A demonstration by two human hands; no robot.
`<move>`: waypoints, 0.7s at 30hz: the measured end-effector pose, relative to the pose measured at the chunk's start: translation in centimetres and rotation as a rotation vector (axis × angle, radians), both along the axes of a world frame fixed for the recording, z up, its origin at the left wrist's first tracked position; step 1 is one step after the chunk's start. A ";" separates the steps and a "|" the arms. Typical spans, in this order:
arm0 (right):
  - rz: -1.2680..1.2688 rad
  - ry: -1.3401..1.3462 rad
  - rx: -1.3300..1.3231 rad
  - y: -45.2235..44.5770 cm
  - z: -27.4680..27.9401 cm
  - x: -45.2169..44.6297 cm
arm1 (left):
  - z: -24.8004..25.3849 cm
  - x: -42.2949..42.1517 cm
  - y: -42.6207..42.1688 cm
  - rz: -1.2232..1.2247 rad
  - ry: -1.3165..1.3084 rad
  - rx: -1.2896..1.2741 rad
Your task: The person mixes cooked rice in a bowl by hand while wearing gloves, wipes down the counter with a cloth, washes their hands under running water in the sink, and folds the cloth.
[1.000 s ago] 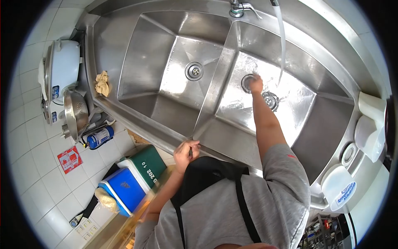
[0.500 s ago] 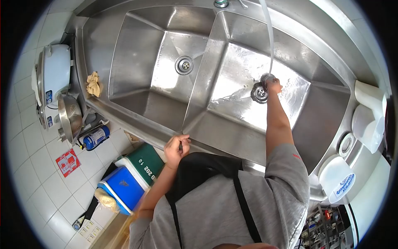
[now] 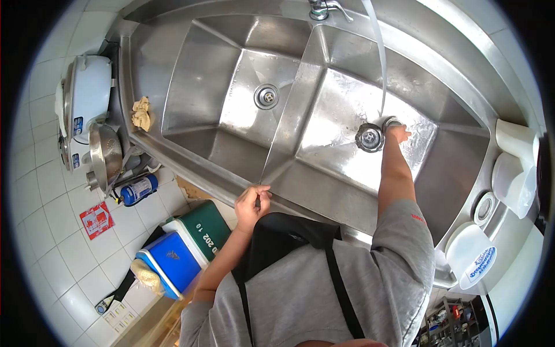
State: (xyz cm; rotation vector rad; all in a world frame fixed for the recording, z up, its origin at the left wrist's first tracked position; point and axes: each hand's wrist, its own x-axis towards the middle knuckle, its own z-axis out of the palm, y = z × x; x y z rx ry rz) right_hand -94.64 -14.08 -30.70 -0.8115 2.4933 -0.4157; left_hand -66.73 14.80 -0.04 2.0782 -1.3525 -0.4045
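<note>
My right hand point(image 3: 396, 133) reaches into the right basin point(image 3: 341, 115) of the steel sink, its fingers closed on a round metal strainer point(image 3: 392, 122) just right of the drain point(image 3: 369, 137). A stream of water point(image 3: 382, 69) falls beside the strainer and wets the basin floor. Over the front edge of the sink, my left hand point(image 3: 252, 202) is curled with its fingers pressed together; whether it holds anything is hidden. The left basin point(image 3: 243, 144) has its own drain point(image 3: 266, 96).
A faucet point(image 3: 319, 9) stands at the back rim. A crumpled tan cloth point(image 3: 140, 114) lies on the left ledge. Left are a colander point(image 3: 106, 155) and a blue cylinder point(image 3: 139, 189); coolers point(image 3: 173, 261) stand below. White containers point(image 3: 471, 254) sit at the right.
My right hand has moved right with the strainer, from left of the drain to its right side. My left hand has stayed curled near the front edge. The camera view has shifted slightly.
</note>
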 end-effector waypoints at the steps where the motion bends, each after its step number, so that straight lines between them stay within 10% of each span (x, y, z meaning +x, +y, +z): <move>1: -0.123 -0.148 -0.137 0.6 -0.4 0.3 | -0.1 0.0 0.1 -0.006 -0.005 0.001; 2: -0.247 -0.295 -0.276 1.3 -0.9 0.5 | -0.1 -0.1 0.1 -0.002 0.007 0.012; 3: 0.510 0.256 -0.101 2.7 -3.8 0.5 | 0.1 -0.1 0.0 0.002 0.017 0.022; 7: 0.951 -0.119 -0.221 7.6 -4.1 8.6 | -0.1 0.0 0.1 0.012 0.042 0.040; 10: 1.816 0.221 -0.172 11.3 -3.3 11.7 | 0.2 -0.1 0.0 0.011 0.024 0.082; 16: 1.838 0.418 0.029 9.8 -6.8 4.9 | 0.1 -0.1 -0.2 0.001 0.024 0.073; 20: 1.306 0.149 0.129 8.1 -5.2 -3.4 | -0.4 0.1 0.3 -0.015 0.050 0.087; 21: 1.326 0.456 0.186 7.3 -3.4 -3.9 | -0.4 0.1 0.3 -0.019 0.051 0.081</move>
